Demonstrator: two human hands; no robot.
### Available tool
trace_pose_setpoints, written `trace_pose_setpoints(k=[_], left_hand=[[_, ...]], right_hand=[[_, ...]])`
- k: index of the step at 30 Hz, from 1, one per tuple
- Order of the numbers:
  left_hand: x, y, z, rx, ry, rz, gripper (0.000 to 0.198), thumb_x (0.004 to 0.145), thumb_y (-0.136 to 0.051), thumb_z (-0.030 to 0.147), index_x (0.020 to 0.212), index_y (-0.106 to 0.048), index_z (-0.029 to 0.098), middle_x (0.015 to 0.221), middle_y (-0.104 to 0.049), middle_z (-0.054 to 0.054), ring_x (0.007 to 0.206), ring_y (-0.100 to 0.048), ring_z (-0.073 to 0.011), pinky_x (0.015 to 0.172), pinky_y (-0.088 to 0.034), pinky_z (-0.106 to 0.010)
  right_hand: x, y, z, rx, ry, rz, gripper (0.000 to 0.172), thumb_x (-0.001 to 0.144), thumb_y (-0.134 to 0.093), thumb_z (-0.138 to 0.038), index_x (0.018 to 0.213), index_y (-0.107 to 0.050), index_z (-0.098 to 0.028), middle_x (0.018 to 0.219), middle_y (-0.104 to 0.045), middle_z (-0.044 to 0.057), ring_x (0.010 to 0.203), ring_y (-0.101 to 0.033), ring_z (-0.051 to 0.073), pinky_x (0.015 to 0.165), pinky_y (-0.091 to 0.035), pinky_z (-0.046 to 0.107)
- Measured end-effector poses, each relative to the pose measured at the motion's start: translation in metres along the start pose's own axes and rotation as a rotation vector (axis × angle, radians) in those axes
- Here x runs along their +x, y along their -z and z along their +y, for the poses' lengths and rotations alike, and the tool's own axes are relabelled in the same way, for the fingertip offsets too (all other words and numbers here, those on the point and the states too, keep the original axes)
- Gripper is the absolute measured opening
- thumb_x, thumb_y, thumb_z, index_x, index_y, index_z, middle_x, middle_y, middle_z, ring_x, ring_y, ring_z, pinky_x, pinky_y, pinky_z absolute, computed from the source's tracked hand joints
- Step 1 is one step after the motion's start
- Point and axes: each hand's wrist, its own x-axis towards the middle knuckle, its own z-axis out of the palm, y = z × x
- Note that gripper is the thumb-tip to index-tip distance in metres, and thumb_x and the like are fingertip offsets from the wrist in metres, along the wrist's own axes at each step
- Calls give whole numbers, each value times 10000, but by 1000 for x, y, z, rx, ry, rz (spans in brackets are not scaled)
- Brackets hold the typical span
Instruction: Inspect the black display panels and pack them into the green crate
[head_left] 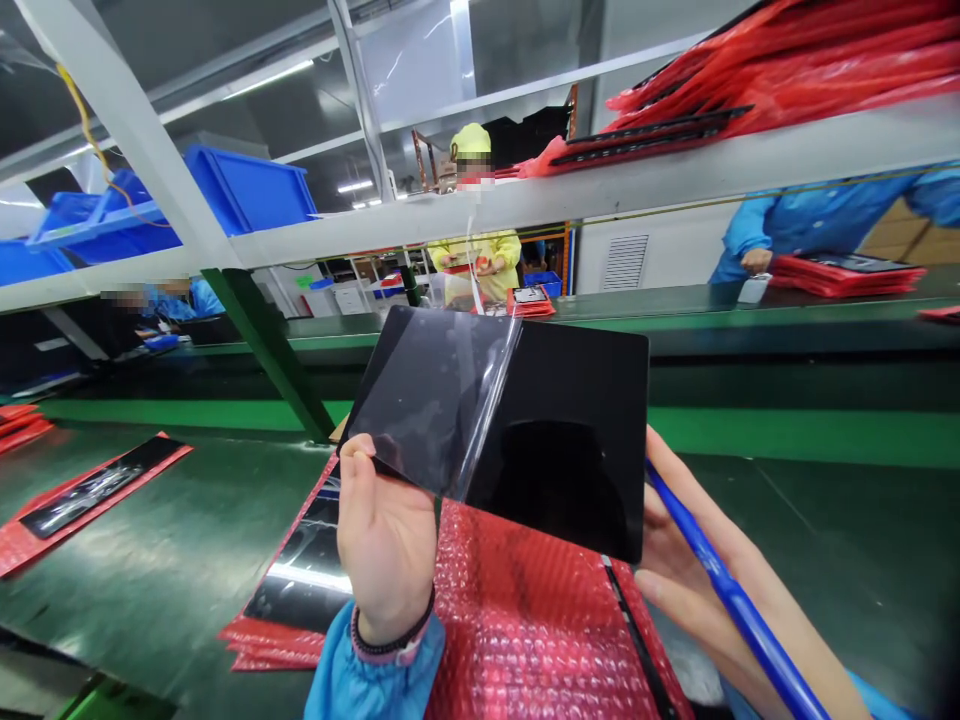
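Note:
A glossy black panel [570, 440] is held up in front of me, tilted. A clear protective film [435, 400] is partly peeled and covers its left half. My left hand [386, 540] grips the panel's lower left edge, thumb on the film. My right hand [705, 580] supports the panel's right lower edge from behind and also holds a blue pen-like stick [739, 605] along its fingers. Below the panel lies red bubble wrap [525, 620] with more black panels [307, 570] on it.
A green conveyor belt [172, 560] carries another black panel on red wrap [90, 495] at the left. White shelf rails [525, 205] cross above, with blue bins [247, 190] and red bags. Other workers stand across the line: one in yellow [480, 255], one in blue [810, 225].

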Motion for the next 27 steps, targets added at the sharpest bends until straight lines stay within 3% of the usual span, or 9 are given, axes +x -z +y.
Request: trace_pose_setpoints(k=[4, 8, 14, 18, 21, 27], left_hand=[[-1, -7, 1, -1, 50, 29, 204, 933, -417, 234, 859, -606, 209, 1029, -670, -16, 947, -622, -160, 872, -507, -357], [3, -8, 4, 6, 99, 7, 228, 930, -402, 237, 818, -599, 211, 988, -683, -18, 927, -631, -176, 864, -504, -390], [28, 10, 1, 91, 141, 72, 50, 789, -587, 241, 812, -624, 215, 887, -650, 30, 974, -591, -172, 960, -417, -358], [45, 20, -4, 170, 56, 128, 77, 691, -626, 235, 752, -612, 191, 840, -609, 35, 898, -571, -152, 932, -403, -314], [53, 25, -7, 236, 0, 147, 69, 672, -619, 234, 718, -604, 184, 787, -582, 41, 820, -559, -125, 879, -413, -267], [59, 30, -10, 207, -41, 158, 64, 649, -628, 217, 670, -605, 161, 741, -568, 44, 759, -542, -93, 770, -429, -215]], right_hand=[[0, -7, -7, 63, -13, 87, 733, 813, -666, -295, 1436, -293, -398, 1293, -590, 42, 1186, -560, 225, 984, -450, 384], [2, -8, -14, 79, -29, 146, 510, 806, -677, -293, 1282, -520, -389, 983, -695, -2, 942, -649, 165, 843, -516, 282], [7, 0, -11, -73, -85, 117, 165, 819, -657, -379, 964, -643, -300, 675, -588, -50, 668, -573, 118, 661, -481, 207], [8, 2, -12, -206, -58, 160, 256, 801, -630, -481, 799, -660, -227, 592, -522, -33, 550, -481, 119, 544, -435, 229], [6, -1, -15, -260, -33, 147, 319, 789, -613, -521, 745, -679, -212, 573, -547, -13, 536, -493, 138, 530, -435, 250], [-1, -7, -15, -259, -59, 258, 332, 781, -614, -521, 793, -740, -214, 807, -713, 62, 841, -646, 271, 733, -515, 340]])
